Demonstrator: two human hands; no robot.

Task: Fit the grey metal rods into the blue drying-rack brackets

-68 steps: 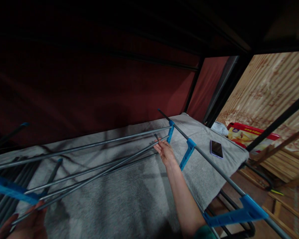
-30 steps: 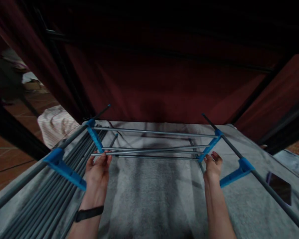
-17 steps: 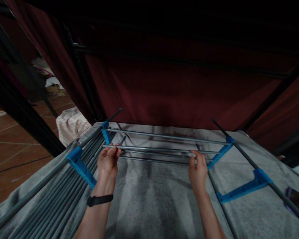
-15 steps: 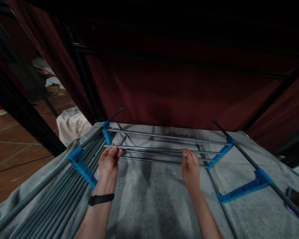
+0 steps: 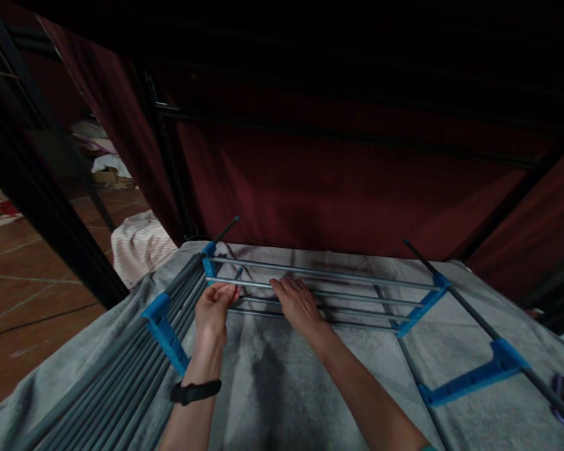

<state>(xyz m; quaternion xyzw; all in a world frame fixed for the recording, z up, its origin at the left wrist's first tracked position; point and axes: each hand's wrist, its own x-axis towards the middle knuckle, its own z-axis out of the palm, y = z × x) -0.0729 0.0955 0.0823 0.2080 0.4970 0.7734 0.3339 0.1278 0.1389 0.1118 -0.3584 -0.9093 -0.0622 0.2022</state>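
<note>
A grey metal rod (image 5: pixel 254 284) runs across a frame with blue plastic brackets. My left hand (image 5: pixel 214 308), with a dark wristband, pinches its left end close to the far left bracket (image 5: pixel 209 263). Further along, my right hand (image 5: pixel 301 307) has its fingers curled over the same rod; its thumb is hidden. The rod's right end meets the far right bracket (image 5: pixel 423 307). Behind it, another crossbar (image 5: pixel 329 273) spans both far brackets, and two lower rods lie nearer me. Closer in are the near left bracket (image 5: pixel 167 332) and near right bracket (image 5: pixel 479 377).
Several loose parallel rods (image 5: pixel 117 382) lie along the left on a grey cloth (image 5: pixel 244 401). Dark red curtain (image 5: pixel 338 200) and black metal posts stand behind. A striped cloth (image 5: pixel 141 247) hangs at the left above tiled floor (image 5: pixel 19 300).
My right hand has slid left along the rod, from near its right part to nearer my left hand. The rod's left end now sits closer to the far left bracket. The view has shifted slightly.
</note>
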